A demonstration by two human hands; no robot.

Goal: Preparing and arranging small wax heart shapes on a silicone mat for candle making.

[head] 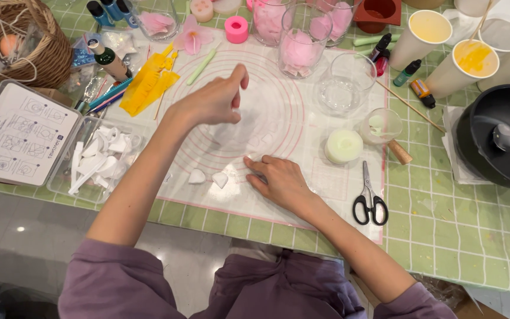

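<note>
A green checked tablecloth (455,236) covers the table, and both hands work over the white silicone mat (302,127) with red rings that lies on it. Off to the right of the right hand sits a big dark pot (491,139) with a ladle in it. Far out to the left of the left hand stands a wicker basket (36,47), and below it a clear plastic box (98,159) of white mould pieces with a printed sheet beside them.

The left hand (213,100) hangs above the middle of the mat, fingers bunched downward, thumb and fingertips pinched on what looks like a thin, pale, see-through piece; it is too faint to say just what it is. The right hand (281,180) lies low on the mat's near part, palm down, fingers curled and pressing on the surface; whether something small is under the fingertips I cannot tell.

Beyond the left hand stand clear glasses of pink petals (299,50). An empty glass (346,82) stands above and right of the right hand, and a round pale candle (343,146) just right of it. Black-handled scissors (370,201) lie to the right of the right wrist. Yellow petal shapes (149,85) lie left of the left hand. Just left of the right hand's fingers lie two small white heart-shaped pieces (208,177), side by side, apart from either hand.
</note>
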